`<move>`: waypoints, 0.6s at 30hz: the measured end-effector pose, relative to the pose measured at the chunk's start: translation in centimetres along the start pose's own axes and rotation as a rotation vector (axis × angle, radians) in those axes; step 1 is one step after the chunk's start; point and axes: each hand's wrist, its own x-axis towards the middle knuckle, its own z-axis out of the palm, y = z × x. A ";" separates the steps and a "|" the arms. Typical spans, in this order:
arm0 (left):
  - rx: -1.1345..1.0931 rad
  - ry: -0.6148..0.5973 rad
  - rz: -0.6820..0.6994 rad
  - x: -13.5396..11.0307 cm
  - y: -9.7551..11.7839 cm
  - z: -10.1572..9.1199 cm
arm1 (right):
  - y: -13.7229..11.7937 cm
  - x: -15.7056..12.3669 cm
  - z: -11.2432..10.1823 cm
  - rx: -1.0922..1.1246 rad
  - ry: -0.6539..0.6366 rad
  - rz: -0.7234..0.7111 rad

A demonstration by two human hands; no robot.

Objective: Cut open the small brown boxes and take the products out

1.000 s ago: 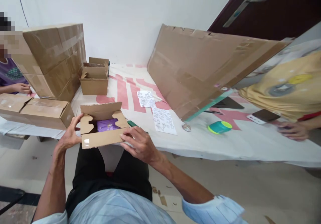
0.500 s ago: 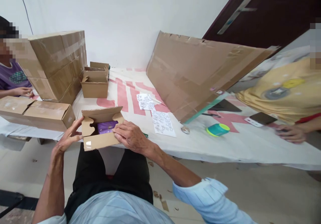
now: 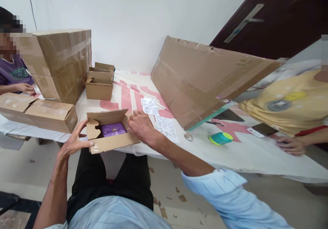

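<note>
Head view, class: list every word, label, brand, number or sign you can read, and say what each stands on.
None can be read.
Table covering: large pink shapes, perhaps lettering, partly hidden; unreadable.
Upper paper sheet and lower paper sheet: many small marks, too small to read.
Yellow shirt: a printed design, too blurred for any words.
Open carton and purple package: no legible text.

Backed by a white wall (image 3: pixel 133 17), with a dark cable (image 3: pixel 30 3) at left and a dark door (image 3: pixel 289 20) at right. Furnished with a cloth-covered desk (image 3: pixel 241 155) in white and pink. Set on a pale floor (image 3: pixel 200 184), scattered with brown scraps (image 3: pixel 182 198).
</note>
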 end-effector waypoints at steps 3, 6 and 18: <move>-0.036 -0.005 0.004 0.0 -0.4 0.0 | -0.7 2.0 -0.6 0.034 -0.159 -0.021; -0.065 -0.021 0.011 0.0 -0.7 0.0 | -1.6 3.7 -1.3 0.042 -0.358 0.020; -0.001 -0.084 0.053 -0.1 -0.8 0.3 | -1.3 6.2 0.5 0.211 -0.537 -0.043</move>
